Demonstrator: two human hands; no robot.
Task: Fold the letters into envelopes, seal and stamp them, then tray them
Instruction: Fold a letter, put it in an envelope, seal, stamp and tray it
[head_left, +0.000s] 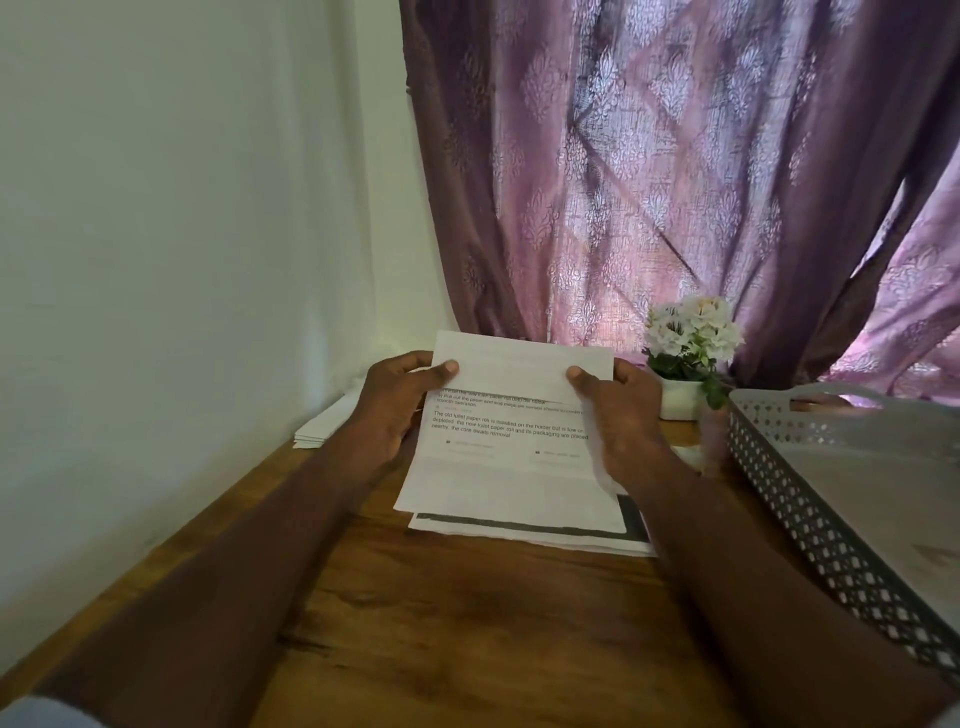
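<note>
Right now both hands pinch the far part of the letter (511, 441), thumbs on top and fingers curled behind: the left hand (395, 402) at its left edge, the right hand (618, 410) at its right edge. Between them the top flap is turned over toward the person, blank back showing, with no crease pressed yet.

That letter is the landmark. It is a white printed sheet with a few lines of black text showing below the flap, its near end resting on a stack of papers (535, 535) lying on the wooden table (467, 623); the sheet just under it carries a dark border. Left of the letter and beyond it, against the wall, sits a low pile of what look like envelopes (322, 428). Right of the letter stands a grey perforated tray (810, 493), and beyond the letter's right corner a small pot of white flowers (685, 353) before the purple curtain (675, 182).

As I judge it, the risk is a crooked fold: if one hand brings its edge down ahead of the other, the side edges will not line up and the letter may not fit an envelope. Pressing down could also shift the loose stack beneath.
</note>
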